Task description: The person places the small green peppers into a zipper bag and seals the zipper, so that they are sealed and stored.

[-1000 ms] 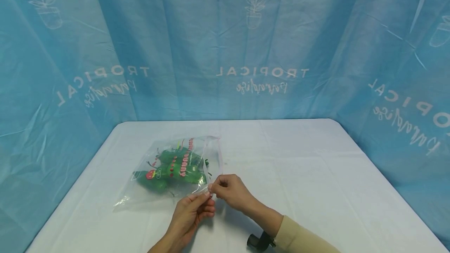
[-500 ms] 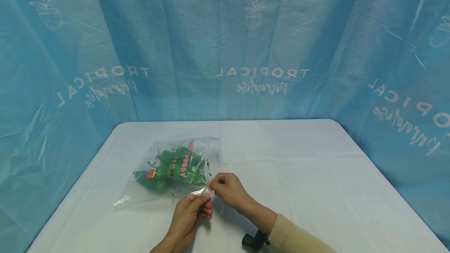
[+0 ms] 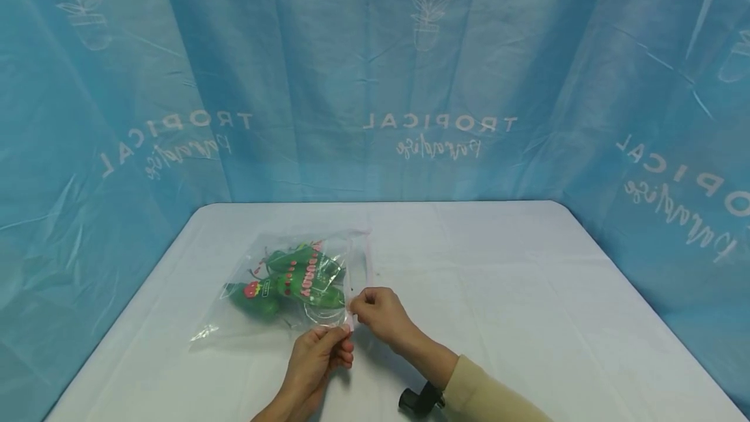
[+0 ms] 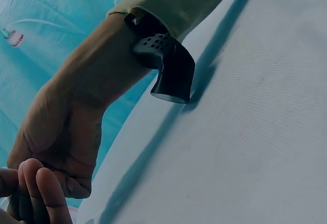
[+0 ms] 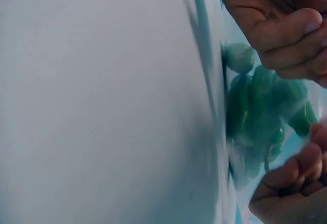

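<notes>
A clear printed zip bag (image 3: pixel 275 331) lies on the white table, its zip edge toward the right. Several green peppers (image 3: pixel 252 305) with thin stems show through the plastic; the right wrist view also has these peppers (image 5: pixel 250 106). At the near end of that edge, my left hand (image 3: pixel 316 357) pinches the bag between thumb and finger. Just beyond it, my right hand (image 3: pixel 383 318) pinches the same edge, its fingers curled. The bag's far end of the edge lies flat. My fingers cover the small strip of plastic between them.
A black wrist camera (image 3: pixel 420 401) hangs under the right sleeve (image 3: pixel 486 389), close over the white table (image 3: pixel 498 279). A blue printed curtain (image 3: pixel 375 83) surrounds the table at the back and both sides.
My right hand has shifted slightly up along the bag's edge, away from me, and its forearm a little left. The left hand keeps its pinch almost in place.
</notes>
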{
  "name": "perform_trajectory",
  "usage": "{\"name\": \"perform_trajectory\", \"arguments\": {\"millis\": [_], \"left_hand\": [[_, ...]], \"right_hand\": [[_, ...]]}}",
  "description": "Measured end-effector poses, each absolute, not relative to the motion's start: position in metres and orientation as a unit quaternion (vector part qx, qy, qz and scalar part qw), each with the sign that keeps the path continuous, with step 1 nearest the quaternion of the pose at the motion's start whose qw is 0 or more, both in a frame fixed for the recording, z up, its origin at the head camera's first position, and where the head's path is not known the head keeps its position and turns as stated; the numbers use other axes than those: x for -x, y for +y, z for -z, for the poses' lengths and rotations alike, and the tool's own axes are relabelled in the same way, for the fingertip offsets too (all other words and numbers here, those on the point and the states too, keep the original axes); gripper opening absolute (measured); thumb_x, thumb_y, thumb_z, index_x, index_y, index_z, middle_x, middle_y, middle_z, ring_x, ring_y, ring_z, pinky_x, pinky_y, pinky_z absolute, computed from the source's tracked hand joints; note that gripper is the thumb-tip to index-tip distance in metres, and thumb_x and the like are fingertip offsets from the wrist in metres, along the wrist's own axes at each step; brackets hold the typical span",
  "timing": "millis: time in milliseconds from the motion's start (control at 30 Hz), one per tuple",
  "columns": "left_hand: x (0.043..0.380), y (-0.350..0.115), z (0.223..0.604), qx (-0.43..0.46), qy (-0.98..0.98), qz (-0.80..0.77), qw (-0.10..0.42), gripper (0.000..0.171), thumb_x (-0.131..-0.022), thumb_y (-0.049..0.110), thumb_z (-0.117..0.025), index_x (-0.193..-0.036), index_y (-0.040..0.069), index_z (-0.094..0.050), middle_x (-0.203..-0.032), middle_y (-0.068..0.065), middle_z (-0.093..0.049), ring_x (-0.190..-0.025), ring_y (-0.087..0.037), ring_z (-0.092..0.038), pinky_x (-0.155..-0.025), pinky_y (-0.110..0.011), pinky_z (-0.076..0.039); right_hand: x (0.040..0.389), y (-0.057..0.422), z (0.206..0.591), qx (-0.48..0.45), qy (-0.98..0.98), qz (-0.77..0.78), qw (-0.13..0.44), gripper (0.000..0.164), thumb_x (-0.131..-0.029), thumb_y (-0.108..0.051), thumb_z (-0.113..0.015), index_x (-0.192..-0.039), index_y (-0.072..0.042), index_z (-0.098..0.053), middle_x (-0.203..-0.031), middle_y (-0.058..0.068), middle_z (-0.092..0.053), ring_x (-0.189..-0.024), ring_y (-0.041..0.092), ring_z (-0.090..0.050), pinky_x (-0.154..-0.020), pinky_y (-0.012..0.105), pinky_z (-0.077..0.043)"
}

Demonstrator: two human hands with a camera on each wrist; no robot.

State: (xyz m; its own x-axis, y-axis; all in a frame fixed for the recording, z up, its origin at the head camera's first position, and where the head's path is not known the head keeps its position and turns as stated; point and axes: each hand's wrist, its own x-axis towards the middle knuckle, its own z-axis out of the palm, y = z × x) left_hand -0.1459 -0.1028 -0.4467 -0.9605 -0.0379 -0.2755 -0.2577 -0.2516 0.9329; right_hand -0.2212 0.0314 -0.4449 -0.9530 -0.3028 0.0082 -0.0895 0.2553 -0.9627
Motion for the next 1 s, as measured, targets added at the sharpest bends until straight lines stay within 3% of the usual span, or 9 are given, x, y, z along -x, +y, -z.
{"name": "perform_trajectory", "arguments": {"millis": [167, 333, 567, 1000], "left_hand": [[0.144, -0.103, 0.445, 0.121, 0.613, -0.778, 0.067, 0.014, -0.088, 0.018, -0.062, -0.084, 0.005, -0.062, -0.061, 0.006, -0.062, -0.054, -0.007, -0.059, -0.057, -0.023, -0.053], [0.143, -0.104, 0.444, 0.114, 0.612, -0.779, 0.075, 0.019, -0.088, 0.021, -0.063, -0.088, 0.002, -0.063, -0.063, 0.005, -0.063, -0.056, -0.006, -0.06, -0.059, -0.024, -0.054], [0.141, -0.1, 0.448, 0.104, 0.615, -0.777, 0.08, 0.014, -0.088, 0.019, -0.062, -0.081, 0.007, -0.062, -0.062, 0.006, -0.062, -0.055, -0.005, -0.059, -0.058, -0.023, -0.054], [0.137, -0.095, 0.453, 0.099, 0.614, -0.778, 0.088, 0.015, -0.087, 0.017, -0.063, -0.075, 0.011, -0.057, -0.06, 0.006, -0.062, -0.053, -0.006, -0.058, -0.056, -0.023, -0.054]], "right_hand": [[0.22, 0.034, 0.442, 0.135, 0.786, 0.59, 0.124, 0.021, -0.082, -0.019, -0.061, -0.068, -0.003, -0.063, -0.059, -0.005, -0.053, -0.057, 0.007, -0.048, -0.052, 0.019, -0.041], [0.217, 0.036, 0.441, 0.154, 0.785, 0.582, 0.146, 0.026, -0.081, -0.023, -0.064, -0.065, -0.003, -0.062, -0.058, -0.006, -0.053, -0.056, 0.008, -0.045, -0.051, 0.02, -0.04], [0.228, 0.039, 0.446, 0.12, 0.783, 0.597, 0.125, 0.031, -0.086, -0.023, -0.063, -0.062, -0.005, -0.057, -0.054, -0.004, -0.049, -0.05, 0.009, -0.039, -0.045, 0.021, -0.03], [0.274, 0.047, 0.448, 0.066, 0.805, 0.577, 0.121, 0.032, -0.09, -0.028, -0.061, -0.066, -0.008, -0.061, -0.056, -0.003, -0.051, -0.052, 0.011, -0.041, -0.047, 0.022, -0.033]]}}
